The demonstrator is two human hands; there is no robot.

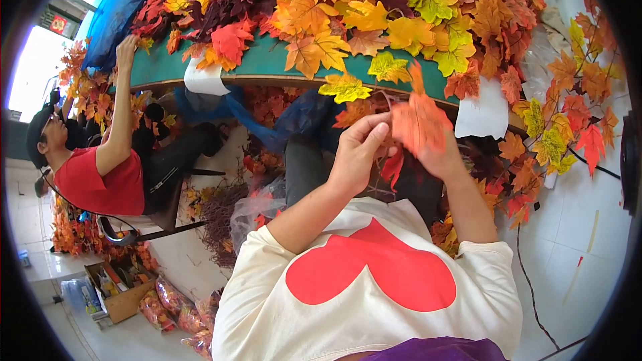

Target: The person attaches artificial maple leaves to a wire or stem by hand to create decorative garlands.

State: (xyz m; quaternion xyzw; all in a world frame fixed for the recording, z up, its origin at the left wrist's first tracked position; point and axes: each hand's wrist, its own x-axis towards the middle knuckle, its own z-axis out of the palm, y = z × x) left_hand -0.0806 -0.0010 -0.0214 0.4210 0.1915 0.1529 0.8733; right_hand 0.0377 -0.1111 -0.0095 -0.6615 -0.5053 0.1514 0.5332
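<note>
Orange artificial maple leaf (421, 124) near the green table (257, 61): your left hand (361, 150) pinches a thin stem (387, 101); how your right hand (444, 162) grips cannot be told. Leafy branches (592, 81) at right look finished; heaped leaves (368, 16) seem unattached.

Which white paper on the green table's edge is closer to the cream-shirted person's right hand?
The paper on the right, hanging close to the right hand; the other paper hangs well leftward, toward the red-shirted co-worker.
</note>
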